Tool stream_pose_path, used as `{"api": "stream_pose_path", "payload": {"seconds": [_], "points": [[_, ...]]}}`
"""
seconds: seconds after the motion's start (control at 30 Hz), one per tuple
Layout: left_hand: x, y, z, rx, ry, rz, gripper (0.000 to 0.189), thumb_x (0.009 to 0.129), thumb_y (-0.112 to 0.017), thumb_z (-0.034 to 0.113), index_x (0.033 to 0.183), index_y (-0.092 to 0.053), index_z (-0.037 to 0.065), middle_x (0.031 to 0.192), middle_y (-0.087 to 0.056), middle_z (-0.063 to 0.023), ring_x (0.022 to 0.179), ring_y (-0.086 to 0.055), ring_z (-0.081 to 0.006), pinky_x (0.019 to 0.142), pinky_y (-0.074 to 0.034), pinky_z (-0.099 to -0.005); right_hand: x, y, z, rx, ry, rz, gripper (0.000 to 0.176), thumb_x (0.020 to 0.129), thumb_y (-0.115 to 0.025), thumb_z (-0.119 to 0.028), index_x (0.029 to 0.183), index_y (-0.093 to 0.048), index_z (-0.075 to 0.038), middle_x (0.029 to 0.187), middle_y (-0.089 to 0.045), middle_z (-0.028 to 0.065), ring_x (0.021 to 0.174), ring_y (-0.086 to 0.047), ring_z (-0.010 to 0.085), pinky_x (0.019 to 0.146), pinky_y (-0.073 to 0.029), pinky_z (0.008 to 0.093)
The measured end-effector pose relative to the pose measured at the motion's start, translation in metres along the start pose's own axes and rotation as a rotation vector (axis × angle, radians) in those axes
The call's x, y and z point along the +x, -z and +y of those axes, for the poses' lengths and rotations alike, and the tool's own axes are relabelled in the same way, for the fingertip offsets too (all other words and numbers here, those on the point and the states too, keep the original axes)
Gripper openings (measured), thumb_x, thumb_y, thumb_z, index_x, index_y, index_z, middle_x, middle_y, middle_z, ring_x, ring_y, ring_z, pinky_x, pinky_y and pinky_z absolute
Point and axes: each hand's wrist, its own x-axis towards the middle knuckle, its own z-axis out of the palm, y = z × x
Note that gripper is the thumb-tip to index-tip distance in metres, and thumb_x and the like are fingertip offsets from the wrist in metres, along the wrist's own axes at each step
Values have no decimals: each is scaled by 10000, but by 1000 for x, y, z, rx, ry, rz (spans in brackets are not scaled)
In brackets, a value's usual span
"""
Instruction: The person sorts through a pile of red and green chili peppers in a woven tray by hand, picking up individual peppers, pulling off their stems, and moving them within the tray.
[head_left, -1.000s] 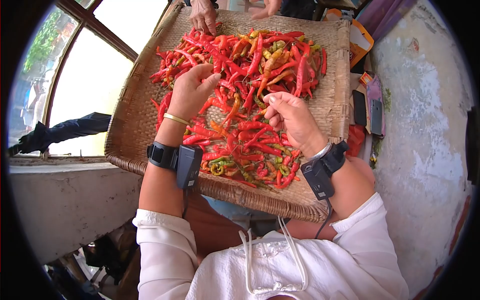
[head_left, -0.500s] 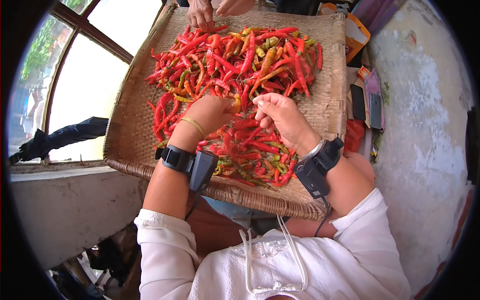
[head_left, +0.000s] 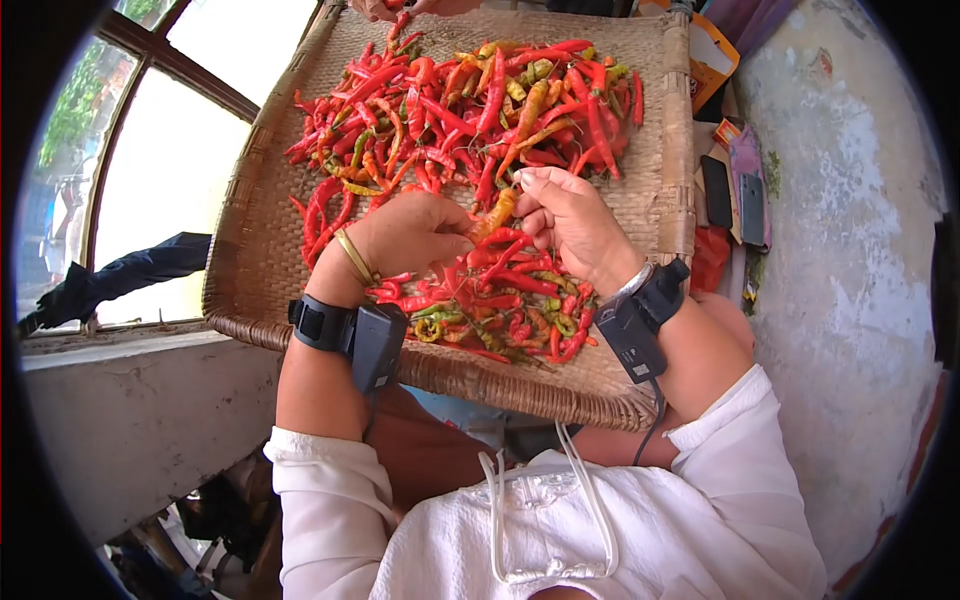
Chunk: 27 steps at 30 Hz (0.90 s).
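Observation:
My left hand (head_left: 415, 235) is closed with its fingertips at the lower end of an orange-yellow chili pepper (head_left: 497, 213). The pepper slants up toward my right hand (head_left: 578, 222), whose thumb and finger pinch together at its stem end. Below both hands lies a smaller heap of red and green chili peppers (head_left: 500, 300), partly hidden by my left hand. Beyond them, a larger pile of mostly red chili peppers (head_left: 450, 110) spreads over the woven tray (head_left: 650, 130).
At the tray's far edge another person's hands (head_left: 415, 8) are partly in view. Two phones (head_left: 717, 190) lie to the right by the wall (head_left: 840, 250). A dark folded umbrella (head_left: 140, 275) is at the window on the left. Dark devices (head_left: 378, 345) are strapped to my wrists.
More of the orange-yellow pepper shows between my hands, and my left hand sits slightly lower. The other person's hands have drawn back toward the far edge.

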Motion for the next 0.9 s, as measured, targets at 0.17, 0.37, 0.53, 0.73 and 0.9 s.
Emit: {"api": "stream_pose_path", "payload": {"seconds": [0.17, 0.37, 0.53, 0.73, 0.9], "points": [[7, 18, -10, -607, -128, 638, 169, 830, -563, 134, 922, -603, -3, 620, -533, -4, 563, -511, -57, 511, -442, -225, -2, -1, -3, 23, 21, 38, 212, 862, -518, -283, 939, -534, -86, 700, -548, -3, 526, -483, 42, 442, -383, 185], [30, -25, -22, 312, -214, 315, 238, 773, -614, 227, 949, -629, 66, 763, -627, -105, 677, -603, -214, 602, -479, -332, -2, -8, -5, -547, 42, -82, 254, 858, -513, -189, 1053, -544, -29, 796, -549, -9, 602, -503, 47, 482, -408, 183], [40, -67, -5, 704, 64, 128, 248, 739, -623, 291, 847, -640, 69, 785, -628, -116, 774, -619, -278, 674, -492, -390, 0, -8, -5, -428, 120, 15, 225, 808, -565, -124, 977, -569, 25, 801, -609, 66, 628, -559, 103, 573, -469, 240], [44, -66, -26, 653, -61, 73, 265, 709, -606, 272, 882, -614, 72, 752, -610, -143, 713, -596, -315, 641, -478, -398, 7, -3, 13, -564, 155, -87, 222, 782, -595, -169, 904, -600, 16, 763, -621, 81, 657, -590, 151, 604, -475, 279], [27, -32, -14, 296, -154, 112, 231, 758, -580, 247, 821, -625, 30, 718, -609, -158, 701, -604, -296, 621, -462, -388, 6, 4, 5, -963, 280, -189, 256, 761, -596, -263, 891, -625, -44, 775, -625, 129, 742, -607, 268, 671, -460, 350]]}}
